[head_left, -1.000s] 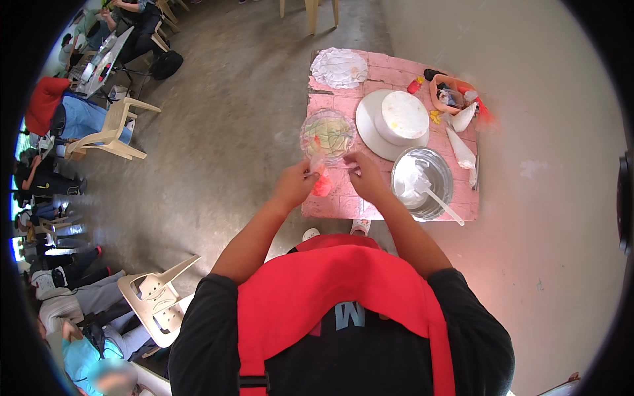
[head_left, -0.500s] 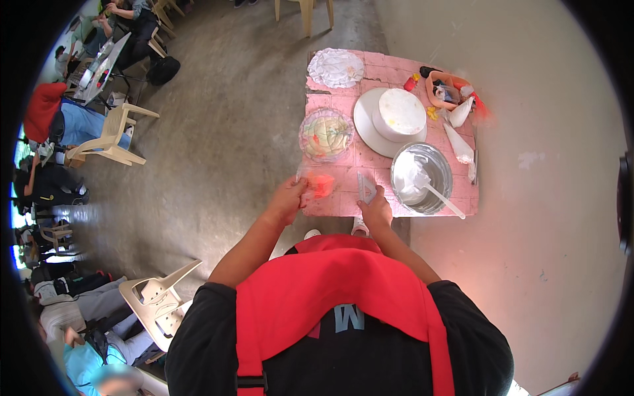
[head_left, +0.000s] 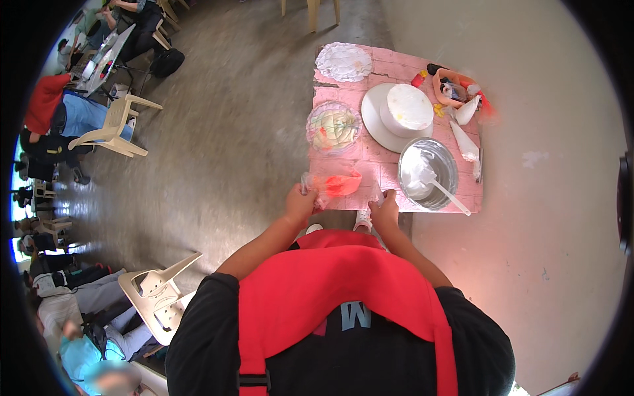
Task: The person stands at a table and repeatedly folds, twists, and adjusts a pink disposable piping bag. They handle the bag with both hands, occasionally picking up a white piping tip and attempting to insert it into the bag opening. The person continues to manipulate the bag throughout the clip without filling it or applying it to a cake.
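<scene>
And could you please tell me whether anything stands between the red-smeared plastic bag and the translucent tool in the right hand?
Nothing visible does: only the pink tabletop shows between the plastic bag, held in the left hand, and the translucent tool in the right hand.

Beige chair, perhaps a black bag

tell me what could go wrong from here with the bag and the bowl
The orange-stained plastic bag in the left hand might smear colour onto the pink table. The metal bowl stands close to the table's near edge, beside the right hand, so a bump could shift it. The white spatula sticks out past its rim and could get snagged.
</scene>
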